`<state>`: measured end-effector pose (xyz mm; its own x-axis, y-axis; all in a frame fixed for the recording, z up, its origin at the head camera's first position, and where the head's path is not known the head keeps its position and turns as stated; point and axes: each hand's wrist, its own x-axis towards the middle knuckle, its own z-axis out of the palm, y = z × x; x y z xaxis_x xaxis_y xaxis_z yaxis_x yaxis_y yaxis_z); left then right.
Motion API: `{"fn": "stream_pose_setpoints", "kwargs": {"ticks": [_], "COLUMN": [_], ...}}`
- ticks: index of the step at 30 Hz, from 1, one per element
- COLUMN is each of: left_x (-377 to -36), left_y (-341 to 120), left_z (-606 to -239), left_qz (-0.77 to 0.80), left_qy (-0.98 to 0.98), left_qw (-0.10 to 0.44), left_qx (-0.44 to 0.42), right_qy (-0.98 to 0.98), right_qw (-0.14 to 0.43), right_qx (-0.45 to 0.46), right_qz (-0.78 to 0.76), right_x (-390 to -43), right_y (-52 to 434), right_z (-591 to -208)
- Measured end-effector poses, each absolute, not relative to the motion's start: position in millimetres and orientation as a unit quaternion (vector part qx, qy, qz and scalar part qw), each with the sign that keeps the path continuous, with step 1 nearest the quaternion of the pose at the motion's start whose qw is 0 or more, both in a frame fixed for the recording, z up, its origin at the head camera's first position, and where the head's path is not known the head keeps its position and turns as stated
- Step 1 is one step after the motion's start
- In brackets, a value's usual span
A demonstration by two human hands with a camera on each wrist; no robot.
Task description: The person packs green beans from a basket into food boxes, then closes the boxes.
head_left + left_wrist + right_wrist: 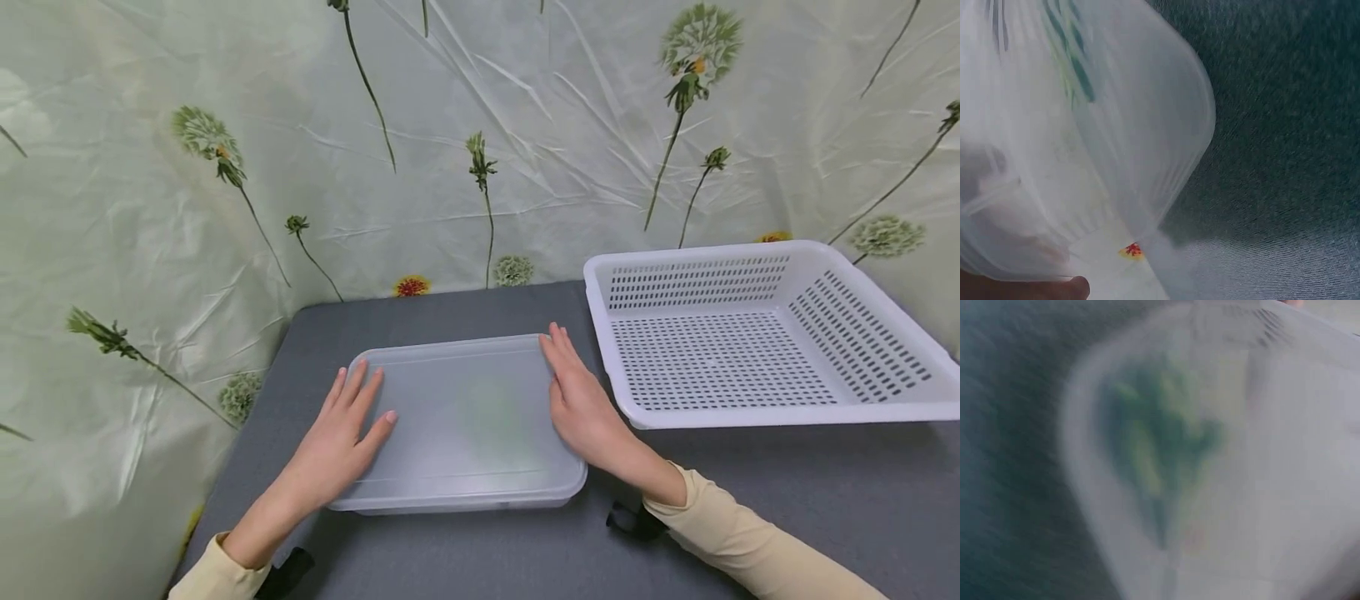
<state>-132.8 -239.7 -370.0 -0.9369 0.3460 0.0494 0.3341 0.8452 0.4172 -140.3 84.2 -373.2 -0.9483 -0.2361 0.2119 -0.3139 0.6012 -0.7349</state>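
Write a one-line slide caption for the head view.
Left hand and right hand rest flat on a frosted plastic box on a grey table, beside a white slotted basket.

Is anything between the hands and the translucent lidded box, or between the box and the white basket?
Nothing visible. The left hand lies flat on the lid of the box, and the right hand touches its right edge. Only bare grey table separates it from the white basket.
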Motion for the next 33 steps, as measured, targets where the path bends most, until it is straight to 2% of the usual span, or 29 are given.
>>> {"fn": "stream_pose_setpoints", "kwargs": {"ticks": [3,8,11,18,22,28,33], "left_x": [-133,-131,-133,-142,-158,-186,-191], "left_y": [-237,-236,-235,-232,-232,-230,-227], "left_z": [-371,-371,-370,-374,-375,-374,-372], "left_qz": [0.199,0.122,0.087,0.079,0.103,0.097,0.09], "left_qy": [0.963,0.972,0.972,0.958,0.955,0.959,0.959], "left_qw": [0.011,-0.011,-0.021,-0.045,-0.053,-0.037,-0.026], "left_qx": [0.181,0.2,0.218,0.271,0.271,0.263,0.269], "right_qy": [-0.909,-0.948,-0.954,-0.947,-0.942,-0.94,-0.941], "right_qw": [0.066,0.098,0.101,0.077,0.074,0.062,0.067], "right_qx": [0.162,0.202,0.219,0.285,0.305,0.316,0.307], "right_qz": [0.379,0.224,0.177,0.129,0.121,0.111,0.125], "right_x": [-138,-137,-137,-134,-133,-133,-135], "right_y": [86,81,77,69,68,71,71], "right_z": [-374,-370,-367,-368,-369,-369,-369]}}
